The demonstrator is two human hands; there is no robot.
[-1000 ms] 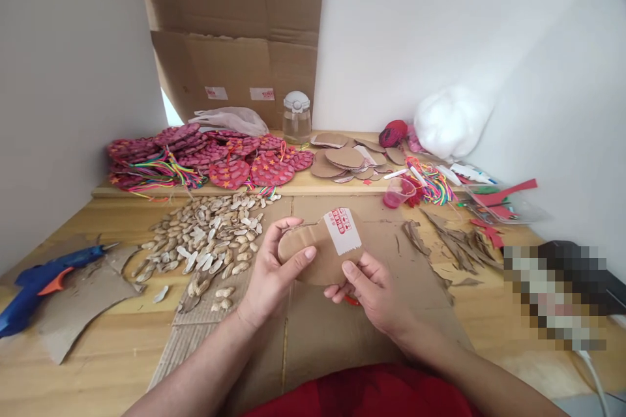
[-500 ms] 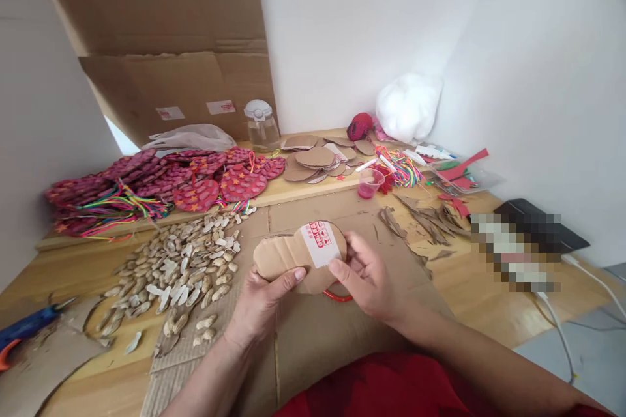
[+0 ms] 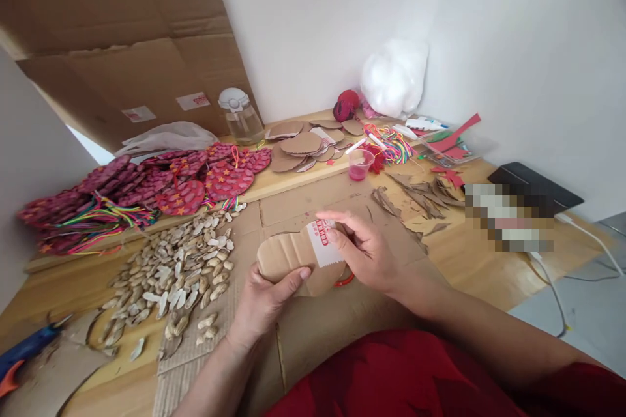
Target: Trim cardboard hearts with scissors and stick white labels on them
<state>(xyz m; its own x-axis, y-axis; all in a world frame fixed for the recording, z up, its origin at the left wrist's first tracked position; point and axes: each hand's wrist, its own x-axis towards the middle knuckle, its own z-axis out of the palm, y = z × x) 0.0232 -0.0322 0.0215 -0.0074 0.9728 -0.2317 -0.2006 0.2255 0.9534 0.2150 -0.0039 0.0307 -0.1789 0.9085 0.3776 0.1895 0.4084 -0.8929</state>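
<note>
A rounded cardboard cutout [image 3: 281, 257], narrowed at its middle like a peanut, is held above the cardboard mat [image 3: 342, 332]. My left hand [image 3: 267, 293] grips its left lobe, thumb on top and fingers underneath. At the right lobe my right hand [image 3: 372, 253] is closed around the edge, its thumb on a white paper label [image 3: 325, 255] with red print and its index finger along the upper edge. Behind the cutout's lower right edge a curved red loop [image 3: 346, 279] shows in part; the rest of it is hidden.
Peanut shells [image 3: 180, 273] are heaped left of the mat. A glue gun [image 3: 29, 345] lies at far left. Behind are red decorated pieces [image 3: 186, 176], a bottle [image 3: 242, 120], stacked cardboard ovals [image 3: 300, 143] and a cup [image 3: 359, 166]. Cardboard scraps [image 3: 420, 195] lie right.
My right hand has shifted up on the cutout's right end, its thumb now higher on the label and its index finger stretched along the top edge. The view has tilted slightly.
</note>
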